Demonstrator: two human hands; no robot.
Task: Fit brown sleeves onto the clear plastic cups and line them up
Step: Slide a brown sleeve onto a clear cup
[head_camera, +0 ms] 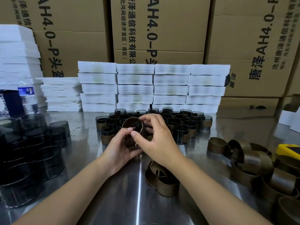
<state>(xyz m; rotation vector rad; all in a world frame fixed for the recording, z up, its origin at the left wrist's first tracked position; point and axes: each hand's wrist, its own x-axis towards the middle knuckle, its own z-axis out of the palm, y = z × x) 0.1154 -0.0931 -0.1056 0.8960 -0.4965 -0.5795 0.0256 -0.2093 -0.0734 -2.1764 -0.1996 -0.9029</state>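
Brown sleeve (130, 121) is being held up in both hands just above the metal table (123, 200), right in front of the cluster of finished cups (178, 125). The left hand (120, 143) is cradling it from below with the thumb pressing on the near rim. The right hand (155, 140) is pinching it, thumb on the near edge and curled fingers hooking over the far rim. Both grips are narrow and closed on the brown sleeve. A dark cup (136, 127) seems to be showing inside the ring, but how deep it is sitting cannot be told.

By the look of it, the fitting step is under way: the sleeve is being worked round 1 cup. The next move is probably calling for an even push so the band slides down squarely, then a short reach forward to stand the cup in the front row, touching its neighbours.

Bare cups (32, 143) are waiting stacked on the left. Loose sleeves (253, 161) are lying heaped on the right, with a few more (160, 179) just beside the right wrist, so plenty of the task seems to remain.
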